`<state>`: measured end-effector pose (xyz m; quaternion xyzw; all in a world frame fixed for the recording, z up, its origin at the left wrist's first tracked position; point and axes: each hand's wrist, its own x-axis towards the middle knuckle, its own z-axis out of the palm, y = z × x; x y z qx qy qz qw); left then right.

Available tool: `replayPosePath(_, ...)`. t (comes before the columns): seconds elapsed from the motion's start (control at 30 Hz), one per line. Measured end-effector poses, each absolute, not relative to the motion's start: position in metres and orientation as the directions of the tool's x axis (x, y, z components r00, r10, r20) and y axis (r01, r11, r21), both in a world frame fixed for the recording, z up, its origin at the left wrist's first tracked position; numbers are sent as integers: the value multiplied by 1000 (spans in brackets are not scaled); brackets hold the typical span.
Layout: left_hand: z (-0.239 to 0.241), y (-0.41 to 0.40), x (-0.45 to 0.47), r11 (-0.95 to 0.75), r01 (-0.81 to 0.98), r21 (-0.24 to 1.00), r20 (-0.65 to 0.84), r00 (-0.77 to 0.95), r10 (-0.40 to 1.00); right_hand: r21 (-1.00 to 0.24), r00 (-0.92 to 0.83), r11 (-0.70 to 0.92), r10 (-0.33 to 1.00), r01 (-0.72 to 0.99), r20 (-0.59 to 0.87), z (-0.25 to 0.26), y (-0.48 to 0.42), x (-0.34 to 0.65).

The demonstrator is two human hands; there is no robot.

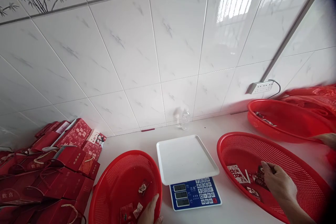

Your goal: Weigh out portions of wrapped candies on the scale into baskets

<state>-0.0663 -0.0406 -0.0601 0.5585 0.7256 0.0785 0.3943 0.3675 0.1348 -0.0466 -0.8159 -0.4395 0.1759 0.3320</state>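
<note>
My left hand (pixel 149 212) comes in at the bottom edge, cut off by the frame, and grips the right rim of a red plastic basket (pixel 115 161). Beside it in that basket lie a few small red and white packets (pixel 138 210). Inside the larger red basket on the right (pixel 265 143), my right hand (pixel 280 183) has thumb and fingers closed on a small dark red packet (pixel 260 178). Several more packets, one a patterned red and white (pixel 237 174), lie left of those fingers. Between the two baskets stands a digital scale (pixel 195 192) with a white tray (pixel 186 157).
Red gift boxes (pixel 76 136) with rope handles crowd the left. Another person's hand (pixel 327 139) touches a third red basket (pixel 286 112) at the far right. A clear plastic bottle (pixel 185 119) and a power strip (pixel 260 87) are by the tiled wall.
</note>
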Motion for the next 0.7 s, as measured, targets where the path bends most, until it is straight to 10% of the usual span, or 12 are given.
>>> replayPosePath(0.7, -67, -41, -70, 357, 725, 589, -483, -38, 875, -714, 293, -117, 947, 690, 129, -48, 134, 304)
